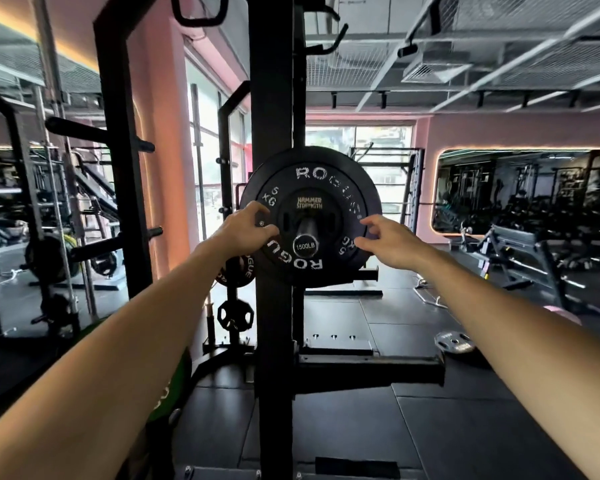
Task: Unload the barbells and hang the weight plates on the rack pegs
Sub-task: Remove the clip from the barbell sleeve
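A black 5 kg weight plate (312, 181) with white lettering sits on the barbell sleeve, whose end cap (305, 246) reads 1500LB and points straight at me. My left hand (243, 233) rests on the plate's left edge with fingers curled over its face. My right hand (388, 240) touches the plate's right edge, thumb and fingers spread around the rim. The barbell lies in a black rack upright (271, 133) right behind the plate.
Bare black pegs (97, 129) stick out of the rack post at left. Lower plates (235, 315) hang behind the upright. A loose plate (454, 342) lies on the black rubber floor at right. Benches and machines stand far right.
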A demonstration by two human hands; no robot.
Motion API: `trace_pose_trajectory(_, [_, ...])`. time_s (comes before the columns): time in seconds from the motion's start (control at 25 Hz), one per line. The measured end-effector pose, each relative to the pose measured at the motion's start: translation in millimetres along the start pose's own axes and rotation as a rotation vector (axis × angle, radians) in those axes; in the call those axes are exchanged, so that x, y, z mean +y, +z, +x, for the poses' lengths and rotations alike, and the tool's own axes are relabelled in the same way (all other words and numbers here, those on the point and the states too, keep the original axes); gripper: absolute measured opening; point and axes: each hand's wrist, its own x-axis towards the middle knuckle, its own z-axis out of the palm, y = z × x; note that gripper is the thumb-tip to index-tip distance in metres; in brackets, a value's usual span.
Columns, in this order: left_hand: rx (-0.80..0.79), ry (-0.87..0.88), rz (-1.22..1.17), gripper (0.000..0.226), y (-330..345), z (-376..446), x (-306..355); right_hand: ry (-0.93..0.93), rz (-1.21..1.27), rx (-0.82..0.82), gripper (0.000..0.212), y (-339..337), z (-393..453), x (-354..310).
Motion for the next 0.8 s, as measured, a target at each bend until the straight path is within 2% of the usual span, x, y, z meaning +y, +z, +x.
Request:
trace_pose_trajectory(0.32, [-0.010,0.031,0.087,0.039,41.9,106.2,-46.6,-0.025,-0.072,0.044,0.051,23.5,102.9,18.2])
trace_pose_trajectory(0.6, [-0.080,0.081,0.143,0.038,88.3,204.9,-90.2,0.018,-0.141,0.053,0.041,65.0,200.4,36.2])
trace_pose_trajectory(0.8, [-0.138,0.092,0.144,0.038,123.9,240.1,-98.8,0.011,-0.147,0.014,0.035,92.3,239.7,46.2])
